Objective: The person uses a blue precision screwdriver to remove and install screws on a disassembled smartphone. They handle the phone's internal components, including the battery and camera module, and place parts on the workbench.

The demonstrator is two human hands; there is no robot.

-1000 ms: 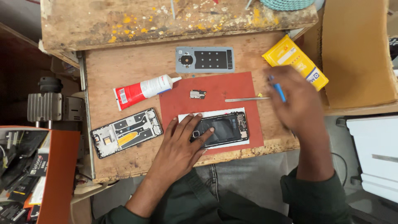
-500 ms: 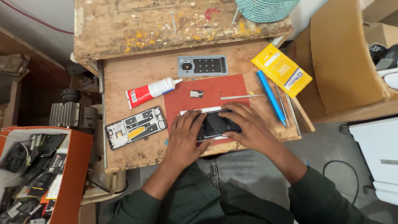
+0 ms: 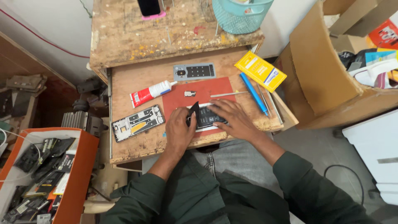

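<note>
An opened black phone lies on a white sheet on a red mat on the low wooden table. My left hand grips its left end, and a thin black strip is lifted up there at my fingertips. My right hand lies flat on the phone's right end and covers it. A small metal part and thin metal tweezers rest on the mat behind the phone.
Left of the mat lie a red and white glue tube and a phone frame. A grey phone back, a yellow box and a blue pen-shaped tool sit behind and right. An orange bin of phone parts stands left, a cardboard box right.
My right hand set the blue tool down and came onto the phone's right end. My left hand shifted to the left end, and a black strip now stands lifted there.
</note>
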